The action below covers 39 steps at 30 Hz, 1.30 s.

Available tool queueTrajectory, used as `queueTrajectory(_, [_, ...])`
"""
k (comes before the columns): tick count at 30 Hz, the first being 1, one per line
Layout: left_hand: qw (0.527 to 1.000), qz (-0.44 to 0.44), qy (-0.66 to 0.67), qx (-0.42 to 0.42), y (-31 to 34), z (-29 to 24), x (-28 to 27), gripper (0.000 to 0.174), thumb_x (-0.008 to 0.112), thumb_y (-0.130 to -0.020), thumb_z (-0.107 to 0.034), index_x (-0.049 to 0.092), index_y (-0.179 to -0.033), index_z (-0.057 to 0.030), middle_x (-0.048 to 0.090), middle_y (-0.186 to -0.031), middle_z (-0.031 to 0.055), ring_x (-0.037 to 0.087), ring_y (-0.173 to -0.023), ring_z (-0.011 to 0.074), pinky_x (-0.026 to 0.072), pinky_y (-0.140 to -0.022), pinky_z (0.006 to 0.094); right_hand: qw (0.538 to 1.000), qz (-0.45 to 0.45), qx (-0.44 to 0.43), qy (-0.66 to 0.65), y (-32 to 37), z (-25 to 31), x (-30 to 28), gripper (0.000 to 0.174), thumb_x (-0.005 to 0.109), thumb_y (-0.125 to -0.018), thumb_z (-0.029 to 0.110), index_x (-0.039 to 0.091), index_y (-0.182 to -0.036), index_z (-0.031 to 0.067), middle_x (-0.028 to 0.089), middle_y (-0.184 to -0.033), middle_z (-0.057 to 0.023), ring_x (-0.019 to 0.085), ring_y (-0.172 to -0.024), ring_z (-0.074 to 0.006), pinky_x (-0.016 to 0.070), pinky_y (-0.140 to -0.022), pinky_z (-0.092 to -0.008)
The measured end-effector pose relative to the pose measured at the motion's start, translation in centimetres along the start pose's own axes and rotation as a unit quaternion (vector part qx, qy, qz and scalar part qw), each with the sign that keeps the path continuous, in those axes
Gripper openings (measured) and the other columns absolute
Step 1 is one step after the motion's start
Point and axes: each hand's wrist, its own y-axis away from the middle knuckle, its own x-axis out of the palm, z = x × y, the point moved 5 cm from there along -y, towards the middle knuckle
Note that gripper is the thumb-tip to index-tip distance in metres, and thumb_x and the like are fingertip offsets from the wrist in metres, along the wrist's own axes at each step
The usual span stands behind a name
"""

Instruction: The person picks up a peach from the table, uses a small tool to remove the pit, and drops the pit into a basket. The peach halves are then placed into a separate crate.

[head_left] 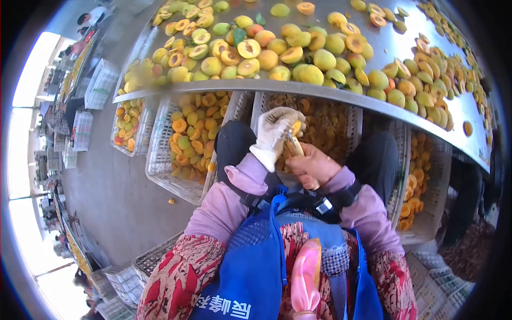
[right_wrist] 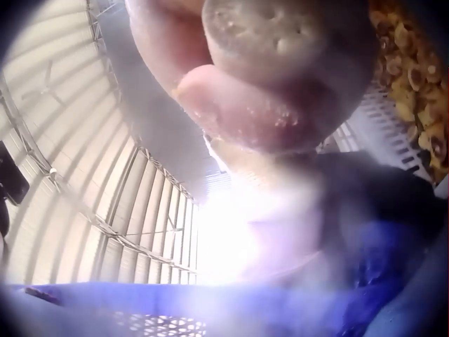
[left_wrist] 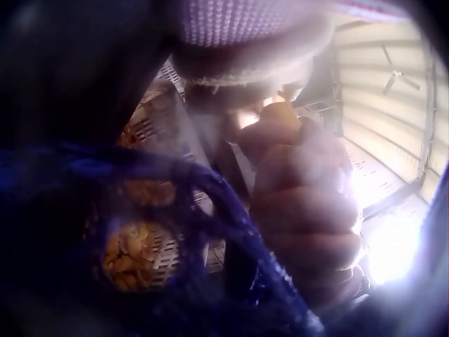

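Observation:
My left hand [head_left: 276,128], in a white glove, holds a yellow apricot [head_left: 296,127] at its fingertips. My bare right hand [head_left: 319,165] grips a short tool with a pale wooden handle [head_left: 293,145]. The tool's metal end meets the fruit between the two hands; the tip itself is hidden. In the right wrist view, fingers wrap the handle's round, pitted butt [right_wrist: 263,35]. The left wrist view shows the curled right fingers [left_wrist: 305,203] close below the yellow fruit [left_wrist: 280,116]. Both hands are over a white crate [head_left: 354,125] of brownish-yellow fruit pieces, between the knees.
A metal table [head_left: 245,86] bears whole and halved apricots [head_left: 320,58]; its edge runs just beyond my hands. Crates of apricots stand left [head_left: 186,184] and right [head_left: 421,213]. One fruit piece [head_left: 172,201] lies on the grey floor [head_left: 112,186].

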Motion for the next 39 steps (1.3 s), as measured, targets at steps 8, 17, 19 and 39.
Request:
queueTrajectory(8, [0.972, -0.070, 0.204, -0.095, 0.8, 2.6, 0.9, 0.025, 0.054, -0.087, -0.028, 0.057, -0.091, -0.0041, 0.061, -0.084, 0.0091, 0.061, -0.073, 0.0220, 0.0533, -0.061, 0.0335, 0.946, -0.145, -0.190, 0.217, -0.6, -1.6, -1.0, 0.031, 0.049, -0.077, 0.002, 0.048, -0.108, 0.0016, 0.055, -0.071, -0.0032, 0.051, -0.048, -0.0103, 0.0417, -0.042, -0.0243])
queueTrajectory(17, [0.899, -0.092, 0.413, -0.116, -0.2, 1.3, -1.1, 0.017, 0.052, -0.088, -0.022, 0.053, -0.092, -0.0056, 0.061, -0.087, 0.0096, 0.061, -0.075, 0.0254, 0.0539, -0.067, 0.0376, 0.831, -0.183, -0.368, 0.375, -2.2, -4.0, -2.9, 0.023, 0.056, -0.081, 0.007, 0.047, -0.102, 0.0040, 0.058, -0.078, -0.0083, 0.057, -0.072, -0.0162, 0.0465, -0.066, -0.0295])
queueTrajectory(19, [0.908, -0.103, 0.400, -0.065, -0.6, 0.5, -1.9, 0.018, 0.051, -0.089, -0.022, 0.053, -0.093, -0.0046, 0.061, -0.087, 0.0099, 0.061, -0.075, 0.0248, 0.0538, -0.068, 0.0373, 0.807, -0.218, -0.350, 0.423, -2.0, -3.6, -4.0, 0.021, 0.056, -0.081, 0.007, 0.047, -0.100, 0.0047, 0.058, -0.075, -0.0113, 0.059, -0.069, -0.0226, 0.0469, -0.064, -0.0307])
queueTrajectory(39, [0.985, -0.087, 0.023, 0.145, 0.2, -2.6, 0.6, 0.022, 0.057, -0.088, -0.021, 0.061, -0.095, -0.0006, 0.064, -0.091, 0.0067, 0.059, -0.081, 0.0131, 0.0477, -0.074, 0.0251, 0.943, -0.177, -0.253, 0.125, -1.6, 3.0, -1.4, 0.018, 0.056, -0.082, 0.007, 0.046, -0.096, 0.0067, 0.052, -0.066, 0.0000, 0.047, -0.044, -0.0077, 0.0377, -0.037, -0.0222])
